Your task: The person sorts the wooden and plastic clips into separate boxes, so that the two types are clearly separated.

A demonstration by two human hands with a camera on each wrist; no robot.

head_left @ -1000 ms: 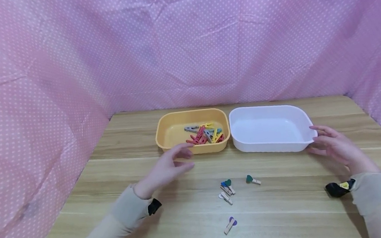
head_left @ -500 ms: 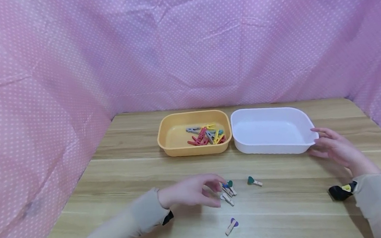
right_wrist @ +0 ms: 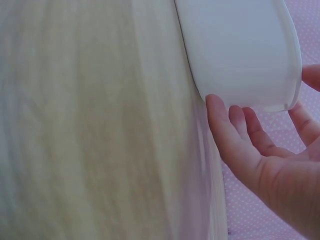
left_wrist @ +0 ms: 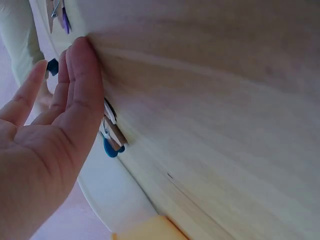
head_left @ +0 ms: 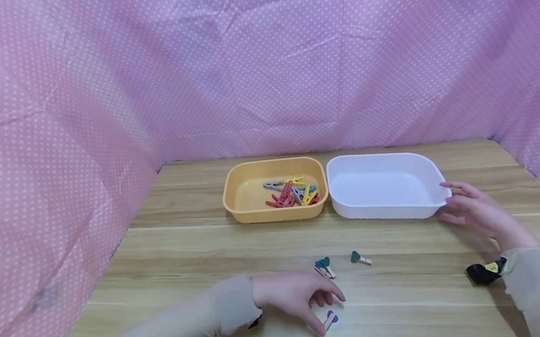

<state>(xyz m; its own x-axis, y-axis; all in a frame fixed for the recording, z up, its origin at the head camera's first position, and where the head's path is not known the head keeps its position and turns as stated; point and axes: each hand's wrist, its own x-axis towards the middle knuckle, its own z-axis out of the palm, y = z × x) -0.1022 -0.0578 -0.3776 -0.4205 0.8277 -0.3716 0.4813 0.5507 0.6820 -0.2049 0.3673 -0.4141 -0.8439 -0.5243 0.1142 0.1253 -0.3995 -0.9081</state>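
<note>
- Fingertips (head_left: 321, 330) of the left hand (head_left: 294, 296) point down at the table (head_left: 172, 265), loosely spread and gripping nothing; the wrist view shows the palm open and the fingers straight, side by side.
- Just at 3 o'clock of those tips lies the purple-heart clothespin (head_left: 328, 319), flat on the wood; whether a finger touches it cannot be told.
- Judged from its look, this peg is light, stiff and small, with a sprung wooden body: easy to flick away, so it is best pinched across the two wooden legs rather than at the painted heart.
- At 12 o'clock of the hand sits a cluster of heart pegs (head_left: 324, 267), and a green-heart peg (head_left: 359, 258) lies apart at 1 o'clock.
- Fingers of the right hand (head_left: 474, 208) are relaxed and slightly apart, the tips against the end wall of the white tub (head_left: 437, 204); the wrist view shows them (right_wrist: 220, 120) touching the tub's side below its rim, not curled round it.
- Beside the white tub, at its 9 o'clock, stands the yellow tub (head_left: 234, 207), holding a heap of coloured pegs (head_left: 292, 192).
- Pink dotted cloth (head_left: 51, 130) walls in the table on three sides.
</note>
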